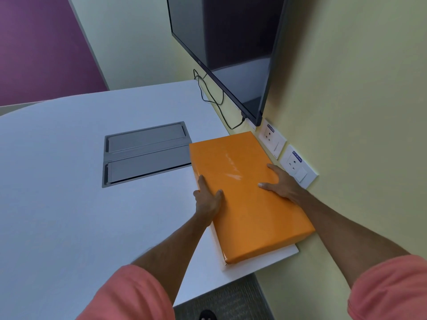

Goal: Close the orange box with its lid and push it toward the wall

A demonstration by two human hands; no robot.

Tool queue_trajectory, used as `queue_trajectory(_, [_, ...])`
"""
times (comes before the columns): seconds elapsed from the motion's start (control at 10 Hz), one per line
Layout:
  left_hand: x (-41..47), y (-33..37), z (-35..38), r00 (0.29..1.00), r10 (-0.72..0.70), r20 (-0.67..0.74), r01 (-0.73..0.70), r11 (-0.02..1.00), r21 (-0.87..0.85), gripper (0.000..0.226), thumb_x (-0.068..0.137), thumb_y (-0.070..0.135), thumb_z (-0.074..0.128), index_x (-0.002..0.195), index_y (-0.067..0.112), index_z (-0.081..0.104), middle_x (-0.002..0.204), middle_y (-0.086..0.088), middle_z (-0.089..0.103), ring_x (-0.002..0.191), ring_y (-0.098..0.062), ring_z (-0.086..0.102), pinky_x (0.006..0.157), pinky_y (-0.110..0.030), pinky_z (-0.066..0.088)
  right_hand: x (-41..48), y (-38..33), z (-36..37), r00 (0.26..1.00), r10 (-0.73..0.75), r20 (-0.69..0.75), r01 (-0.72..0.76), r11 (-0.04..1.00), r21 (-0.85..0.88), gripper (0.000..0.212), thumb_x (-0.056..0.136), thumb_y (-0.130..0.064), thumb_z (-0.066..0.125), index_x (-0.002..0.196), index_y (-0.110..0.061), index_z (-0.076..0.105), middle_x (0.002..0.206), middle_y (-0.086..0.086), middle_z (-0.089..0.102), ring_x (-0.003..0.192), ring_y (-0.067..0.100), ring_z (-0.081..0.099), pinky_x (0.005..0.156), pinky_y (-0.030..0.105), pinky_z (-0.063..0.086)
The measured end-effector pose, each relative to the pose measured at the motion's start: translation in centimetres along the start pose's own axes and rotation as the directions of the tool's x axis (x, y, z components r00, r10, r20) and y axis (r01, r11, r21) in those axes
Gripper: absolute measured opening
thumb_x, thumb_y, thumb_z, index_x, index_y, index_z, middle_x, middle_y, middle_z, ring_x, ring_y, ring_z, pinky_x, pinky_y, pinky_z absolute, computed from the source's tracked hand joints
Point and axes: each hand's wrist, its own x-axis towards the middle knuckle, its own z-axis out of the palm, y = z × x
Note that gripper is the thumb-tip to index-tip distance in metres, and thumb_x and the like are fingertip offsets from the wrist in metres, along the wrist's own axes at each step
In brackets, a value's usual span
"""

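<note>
Two hands on the orange box (249, 192), lid on, lying at the right edge of the worktop (69, 181) close against the wall (358, 112); left hand (208, 199) clasping its left side, thumb on top; right hand (282, 183) pressed flat and spread on the lid; white base showing under the near end; wall sockets (298, 167) just beside the box.
</note>
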Motion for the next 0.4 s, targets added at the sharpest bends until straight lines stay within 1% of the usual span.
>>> queue_trajectory(0.1, [0.1, -0.1, -0.5, 1.000, 0.007, 0.024, -0.007, 0.999, 0.033, 0.083, 0.093, 0.042, 0.055, 0.154, 0.028, 0.000, 0.152, -0.017, 0.027, 0.135, -0.040, 0.038, 0.107, -0.056, 0.037, 0.0, -0.3, 0.1, 1.000, -0.002, -0.010, 0.001, 0.999, -0.051, 0.091, 0.078, -0.047, 0.073, 0.152, -0.029, 0.024, 0.155, 0.009, 0.034, 0.137, 0.031, 0.041, 0.107, 0.044, 0.039])
queue_trajectory(0.2, [0.3, -0.3, -1.5, 0.995, 0.046, 0.085, -0.057, 0.990, 0.131, 0.087, 0.091, 0.045, 0.056, 0.154, 0.024, -0.001, 0.152, -0.017, 0.030, 0.136, -0.040, 0.039, 0.109, -0.057, 0.038, 0.2, -1.0, 0.2, 0.997, -0.013, -0.073, 0.004, 0.993, -0.117, 0.091, 0.080, -0.055, 0.067, 0.152, -0.020, 0.025, 0.154, 0.013, 0.033, 0.139, 0.032, 0.038, 0.112, 0.048, 0.037])
queue_trajectory(0.3, [0.8, -0.3, -2.9, 0.990, 0.094, 0.105, -0.114, 0.972, 0.206, 0.089, 0.090, 0.047, 0.057, 0.154, 0.020, 0.001, 0.153, -0.017, 0.032, 0.136, -0.040, 0.039, 0.109, -0.056, 0.039, -0.1, -2.1, 0.8, 0.990, -0.057, -0.131, 0.032, 0.981, -0.190, 0.089, 0.082, -0.059, 0.061, 0.151, -0.016, 0.026, 0.155, 0.013, 0.032, 0.140, 0.032, 0.035, 0.113, 0.050, 0.035])
queue_trajectory(0.4, [1.5, 0.1, -5.8, 0.987, 0.156, 0.043, -0.161, 0.917, 0.365, 0.086, 0.091, 0.049, 0.054, 0.154, 0.016, 0.007, 0.156, -0.017, 0.028, 0.141, -0.037, 0.035, 0.110, -0.054, 0.037, -0.3, -4.3, 1.9, 0.962, -0.176, -0.210, 0.095, 0.933, -0.348, 0.083, 0.084, -0.062, 0.054, 0.149, -0.016, 0.029, 0.154, 0.011, 0.033, 0.141, 0.031, 0.032, 0.109, 0.051, 0.036])
